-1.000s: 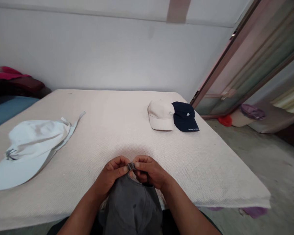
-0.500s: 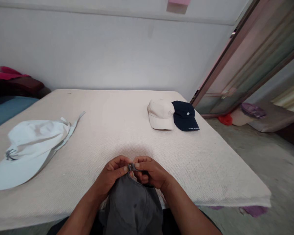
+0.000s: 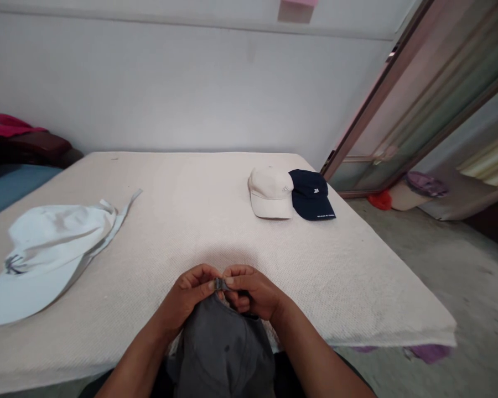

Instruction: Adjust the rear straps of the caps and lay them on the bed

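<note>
Grey cap [image 3: 226, 354] buckle [image 3: 220, 284] stays pinched in both hands' [image 3: 191, 296] [image 3: 253, 293] grip, unmoved since before.

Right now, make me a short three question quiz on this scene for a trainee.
1. True or false: the cream cap and the navy cap lie touching, side by side on the bed.
2. Which hat lies far left? A) pale blue sun hat B) red beanie C) straw hat
3. What do the left hand and right hand pinch between them?

Key: 1 true. 2 A. 3 The small buckle on the grey cap.
</note>
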